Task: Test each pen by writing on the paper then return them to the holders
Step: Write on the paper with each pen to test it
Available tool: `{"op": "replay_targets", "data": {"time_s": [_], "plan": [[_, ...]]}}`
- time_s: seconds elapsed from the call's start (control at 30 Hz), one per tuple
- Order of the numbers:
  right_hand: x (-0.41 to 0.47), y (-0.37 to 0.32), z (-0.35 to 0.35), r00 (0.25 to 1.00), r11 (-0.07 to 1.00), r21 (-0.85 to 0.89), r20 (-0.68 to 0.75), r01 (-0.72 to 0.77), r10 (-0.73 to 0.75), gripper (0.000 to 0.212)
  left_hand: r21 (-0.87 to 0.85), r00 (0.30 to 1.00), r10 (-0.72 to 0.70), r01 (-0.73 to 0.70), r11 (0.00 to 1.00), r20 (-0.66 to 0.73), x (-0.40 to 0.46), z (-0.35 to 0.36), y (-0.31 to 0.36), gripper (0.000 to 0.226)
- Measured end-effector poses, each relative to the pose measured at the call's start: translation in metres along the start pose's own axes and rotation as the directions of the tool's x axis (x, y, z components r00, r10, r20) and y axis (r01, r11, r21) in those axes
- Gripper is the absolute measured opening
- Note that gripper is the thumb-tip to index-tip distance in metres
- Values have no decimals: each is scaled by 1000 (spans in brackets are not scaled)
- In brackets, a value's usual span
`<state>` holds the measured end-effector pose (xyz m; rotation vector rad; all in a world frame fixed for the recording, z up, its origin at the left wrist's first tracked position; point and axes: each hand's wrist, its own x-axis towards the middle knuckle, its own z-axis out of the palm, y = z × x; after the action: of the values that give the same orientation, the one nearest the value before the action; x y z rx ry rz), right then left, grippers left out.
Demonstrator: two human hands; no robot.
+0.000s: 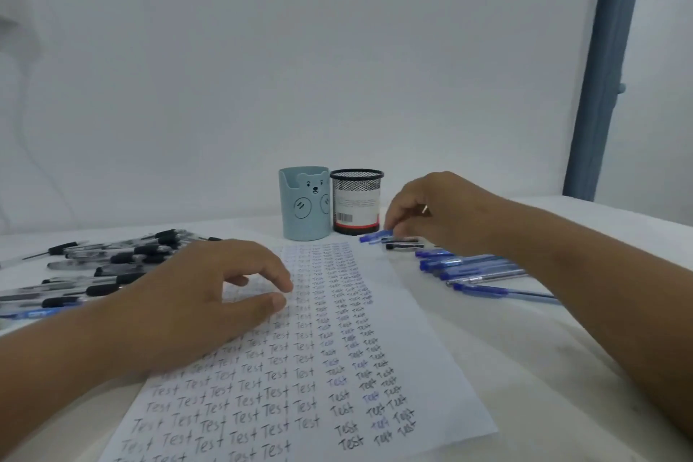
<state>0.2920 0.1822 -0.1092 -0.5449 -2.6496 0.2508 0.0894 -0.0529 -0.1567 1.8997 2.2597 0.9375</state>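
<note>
Two holders stand side by side, touching or nearly so, at the far end of the paper (300,341): a pale blue holder (303,203) with a bear face on its front, and to its right a black mesh holder (356,201) with a white label and barcode showing through the mesh. No pens rise above either rim; their insides cannot be seen.

The paper lies on the white bench (562,349), covered in columns of the word "Test". Black pens (108,266) lie in a loose heap to its left, blue pens (472,268) in a row to its right.

The left hand (195,296) rests on the paper, fingers loosely curled and holding nothing. The right hand (438,210) reaches down near the mesh holder, its fingers pinching a blue pen (377,236) lying on the bench.
</note>
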Motion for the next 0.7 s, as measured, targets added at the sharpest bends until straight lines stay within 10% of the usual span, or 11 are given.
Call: {"op": "replay_targets", "data": {"time_s": [0.43,0.7], "plan": [[-4,50,-40,923,953,-211,274,-217,271,20,39,999,26,-25,999,-23,-1,0,-18,37],[-2,-2,-1,995,995,-77,80,70,-64,9,85,999,33,-31,996,-25,-1,-8,-15,29]]}}
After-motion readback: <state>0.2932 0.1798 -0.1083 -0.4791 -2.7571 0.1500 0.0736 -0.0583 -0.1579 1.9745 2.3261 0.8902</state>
